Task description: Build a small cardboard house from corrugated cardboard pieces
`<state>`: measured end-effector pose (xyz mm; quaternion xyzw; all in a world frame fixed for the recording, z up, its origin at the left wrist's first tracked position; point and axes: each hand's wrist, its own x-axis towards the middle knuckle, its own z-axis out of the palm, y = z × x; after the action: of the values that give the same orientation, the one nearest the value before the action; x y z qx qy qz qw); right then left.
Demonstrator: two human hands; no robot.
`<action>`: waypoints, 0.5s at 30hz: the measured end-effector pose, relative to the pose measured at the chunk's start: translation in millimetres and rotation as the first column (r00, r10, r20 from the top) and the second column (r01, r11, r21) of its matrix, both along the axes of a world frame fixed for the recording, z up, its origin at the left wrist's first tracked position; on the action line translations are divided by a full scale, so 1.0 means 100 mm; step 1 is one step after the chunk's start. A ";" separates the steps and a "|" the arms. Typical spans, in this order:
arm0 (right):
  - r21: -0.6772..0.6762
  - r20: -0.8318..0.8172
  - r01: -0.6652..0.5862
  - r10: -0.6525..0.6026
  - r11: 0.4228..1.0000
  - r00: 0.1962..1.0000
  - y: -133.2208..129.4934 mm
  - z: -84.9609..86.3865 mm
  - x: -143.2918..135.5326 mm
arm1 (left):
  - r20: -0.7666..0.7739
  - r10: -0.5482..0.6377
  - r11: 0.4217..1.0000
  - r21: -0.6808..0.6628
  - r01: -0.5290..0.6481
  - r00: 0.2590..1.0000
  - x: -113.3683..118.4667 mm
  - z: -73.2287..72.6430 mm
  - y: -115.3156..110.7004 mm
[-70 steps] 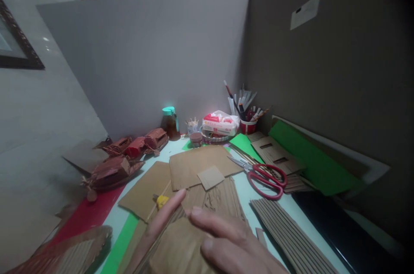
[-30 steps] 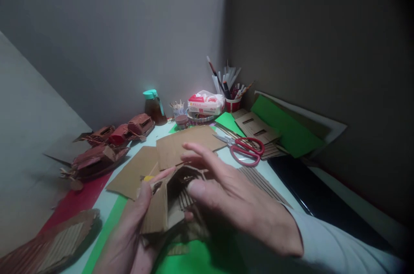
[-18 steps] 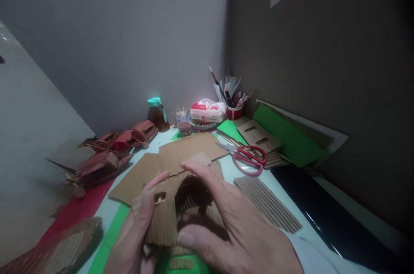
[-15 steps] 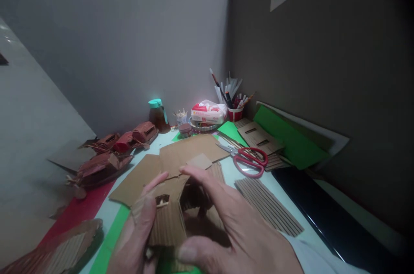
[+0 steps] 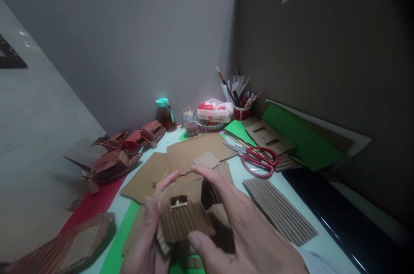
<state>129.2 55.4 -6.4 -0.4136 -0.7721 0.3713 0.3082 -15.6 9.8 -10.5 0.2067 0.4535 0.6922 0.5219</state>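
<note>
Both hands, left hand and right hand, grip a cardboard house, while the red cup behind holds what look like pens.

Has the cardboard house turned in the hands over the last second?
Yes. The cardboard house has rotated against the flat sheets behind: its corrugated side with the small window now faces the camera, where its open interior did.

Brown ribbed cardboard house. Plain tan cardboard sheets beyond. Brown ribbed strip at right. Red-handled scissors. Bright green paper far right; green and red paper near left. Reddish-brown model boats left. Amber bottle, teal cap. Red cup.
</note>
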 end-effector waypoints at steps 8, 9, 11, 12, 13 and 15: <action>0.168 -0.122 0.000 0.021 0.986 0.992 0.01 0.05 -0.02 | 0.179 -0.050 0.999 0.009 0.050 0.982 -0.12 -0.11 0.01; 0.183 -0.127 -0.006 0.030 0.983 0.991 0.01 0.05 -0.02 | 0.188 -0.050 0.999 0.016 0.048 0.981 -0.12 -0.13 0.02; 0.199 -0.114 -0.042 0.065 0.979 0.991 0.01 0.02 -0.03 | 0.208 -0.057 0.998 0.026 0.052 0.977 -0.13 -0.14 0.02; 0.201 -0.111 -0.053 0.076 0.978 0.991 0.02 -0.01 -0.02 | 0.218 -0.051 0.999 0.025 0.047 0.975 -0.12 -0.13 0.02; 0.207 -0.112 -0.066 0.091 0.976 0.990 0.03 -0.04 -0.02 | 0.228 -0.039 0.999 0.020 0.035 0.973 -0.11 -0.11 0.01; 0.234 -0.125 -0.093 0.125 0.968 0.984 0.04 -0.10 -0.01 | 0.259 -0.011 1.000 -0.001 0.012 0.966 -0.07 -0.04 -0.02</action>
<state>127.8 59.1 -16.1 -0.3055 -0.8078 0.3246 0.3856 -22.7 8.2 -14.1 0.1164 0.3813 0.7096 0.5810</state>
